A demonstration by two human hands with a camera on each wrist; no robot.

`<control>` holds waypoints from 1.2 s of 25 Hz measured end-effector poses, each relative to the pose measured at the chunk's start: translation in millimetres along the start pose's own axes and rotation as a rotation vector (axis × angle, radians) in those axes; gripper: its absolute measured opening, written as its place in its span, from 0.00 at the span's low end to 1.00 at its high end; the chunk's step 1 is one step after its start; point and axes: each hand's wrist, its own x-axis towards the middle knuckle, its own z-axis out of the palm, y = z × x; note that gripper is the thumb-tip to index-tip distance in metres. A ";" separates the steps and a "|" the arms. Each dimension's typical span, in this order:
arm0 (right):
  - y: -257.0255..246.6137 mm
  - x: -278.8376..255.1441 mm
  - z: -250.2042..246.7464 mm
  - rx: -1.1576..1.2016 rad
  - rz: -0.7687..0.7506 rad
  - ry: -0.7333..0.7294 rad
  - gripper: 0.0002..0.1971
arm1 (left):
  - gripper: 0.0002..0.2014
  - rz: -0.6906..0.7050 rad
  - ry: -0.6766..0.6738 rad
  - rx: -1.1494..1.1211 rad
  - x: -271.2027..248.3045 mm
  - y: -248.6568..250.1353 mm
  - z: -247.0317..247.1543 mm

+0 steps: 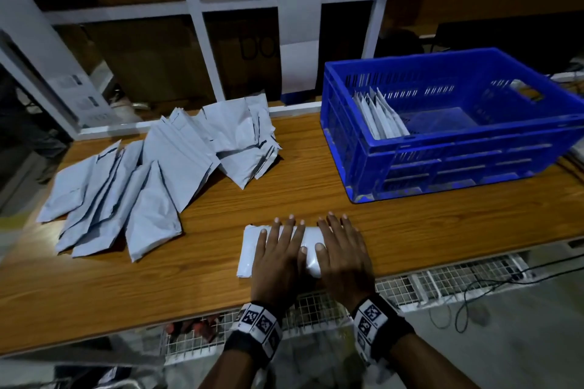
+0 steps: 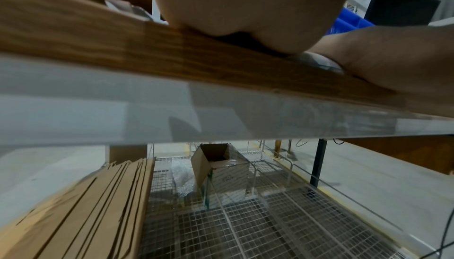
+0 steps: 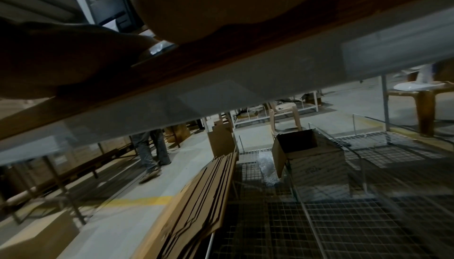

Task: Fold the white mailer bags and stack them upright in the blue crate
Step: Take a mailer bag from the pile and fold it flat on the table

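Mailer bag (image 1: 248,251): white, glossy, folded into a compact rectangle; lies flat near the desk's front edge, mostly covered by both hands.
Left hand (image 1: 278,257): flat, fingers straight and spread, pressing down on the bag's left part.
Right hand (image 1: 343,251): flat, fingers straight, pressing on the bag's right part, thumb tip close to the left thumb.
Loose bags (image 1: 151,174): unfolded, pale, creased, fanned in overlapping heaps at the desk's left and back.
Blue crate (image 1: 448,148): slotted walls, at the desk's right rear; several folded bags (image 1: 379,118) standing on edge, leaning, at its left end.
Desk (image 1: 284,177): wood-grain top with pale front edge.
Below: white wire-mesh shelf (image 2: 245,224), flattened cardboard (image 2: 86,205), open carton (image 2: 221,168).
Room: dim; white frame posts behind the desk.
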 end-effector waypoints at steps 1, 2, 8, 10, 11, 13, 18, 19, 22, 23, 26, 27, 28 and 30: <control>-0.1 -0.8 -0.1 -0.026 -0.007 -0.024 0.25 | 0.27 0.003 0.002 0.003 -0.6 -1.5 2.1; 0.5 -0.6 -0.7 -0.046 -0.011 -0.045 0.25 | 0.27 0.008 0.007 0.009 -0.5 -2.9 4.2; -2.1 5.2 -3.0 -0.100 0.035 -0.153 0.26 | 0.27 0.031 0.004 0.020 3.4 -2.7 6.0; -3.3 8.5 -3.0 -0.105 0.047 -0.152 0.26 | 0.27 0.017 -0.007 0.015 7.2 -2.8 4.7; -3.0 9.2 -2.1 -0.098 0.049 -0.144 0.26 | 0.27 0.015 -0.014 0.013 8.8 -3.1 4.6; -2.6 7.7 0.0 -0.084 0.042 -0.124 0.26 | 0.28 0.019 -0.035 0.005 9.4 -4.2 4.2; -5.5 9.4 2.7 -0.106 0.062 -0.115 0.26 | 0.27 0.030 -0.094 0.013 13.7 -9.6 0.9; -6.3 11.4 0.2 -0.109 0.072 -0.137 0.26 | 0.26 0.030 -0.094 0.013 13.4 -9.2 -0.2; -11.7 7.9 -10.6 -0.075 0.088 -0.099 0.24 | 0.26 0.040 -0.030 0.023 2.4 -4.6 -3.7; -15.0 2.1 -12.5 -0.038 0.072 -0.037 0.23 | 0.26 0.043 0.009 0.019 -3.3 -2.2 -4.3; -28.0 -14.5 -15.4 0.072 -0.032 0.115 0.22 | 0.25 0.021 0.089 -0.014 -19.0 5.8 -5.3; -30.9 -16.5 -14.7 0.110 -0.041 0.133 0.22 | 0.25 0.006 0.096 -0.017 -23.1 7.5 -3.8; -32.0 -14.8 -14.5 0.140 -0.040 0.142 0.22 | 0.25 -0.002 0.101 -0.015 -24.5 7.6 -1.8; -32.5 -7.3 -13.3 0.181 -0.034 0.134 0.23 | 0.26 -0.015 0.094 0.001 -23.4 2.3 1.7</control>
